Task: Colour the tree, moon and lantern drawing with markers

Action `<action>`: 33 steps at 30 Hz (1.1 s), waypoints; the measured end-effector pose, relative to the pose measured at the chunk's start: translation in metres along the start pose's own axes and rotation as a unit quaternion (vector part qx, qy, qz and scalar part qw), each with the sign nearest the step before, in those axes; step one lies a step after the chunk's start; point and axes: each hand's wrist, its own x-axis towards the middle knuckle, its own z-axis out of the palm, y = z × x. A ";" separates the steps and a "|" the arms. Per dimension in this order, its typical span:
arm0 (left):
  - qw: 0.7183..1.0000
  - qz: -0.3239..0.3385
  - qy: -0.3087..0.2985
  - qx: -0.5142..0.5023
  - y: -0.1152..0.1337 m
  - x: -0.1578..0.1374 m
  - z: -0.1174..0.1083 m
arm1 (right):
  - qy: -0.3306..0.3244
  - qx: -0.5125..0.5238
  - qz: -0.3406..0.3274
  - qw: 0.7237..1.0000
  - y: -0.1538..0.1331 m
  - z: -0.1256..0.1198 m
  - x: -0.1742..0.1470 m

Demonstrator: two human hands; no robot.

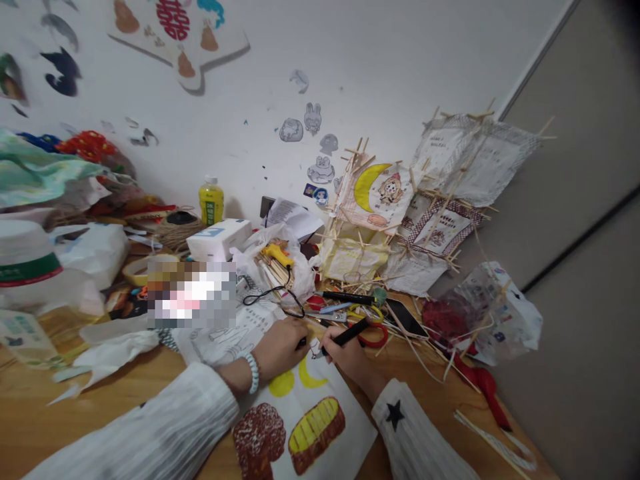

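My right hand (345, 353) grips a black marker (353, 331), its tip down at a small line drawing near the top of a white paper sheet (345, 457). Resting on the sheet's upper left, my left hand (280, 350) has its fingers curled around a small black piece (301, 343) that looks like a marker cap. Below the hands the sheet bears a yellow circle, a yellow crescent (313, 375), a brown tree-like shape (260, 433) and a yellow and brown loaf-like shape (317, 430). The left fingertips are partly hidden.
Behind my hands lie scissors with red handles (374, 335), a phone (406, 318) and a yellow glue gun (277, 254). Stick-framed paper lanterns (383, 193) stand at the back right. A bottle (211, 200), a white box (220, 240) and plastic bags crowd the left.
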 end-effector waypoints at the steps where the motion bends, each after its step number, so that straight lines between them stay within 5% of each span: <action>1: 1.000 -0.001 -0.001 0.001 0.000 0.000 0.000 | -0.002 -0.001 -0.003 1.000 0.000 0.000 0.000; 33: 1.000 0.002 -0.005 0.005 0.001 0.000 -0.002 | 0.020 -0.005 -0.006 1.000 0.006 0.001 0.004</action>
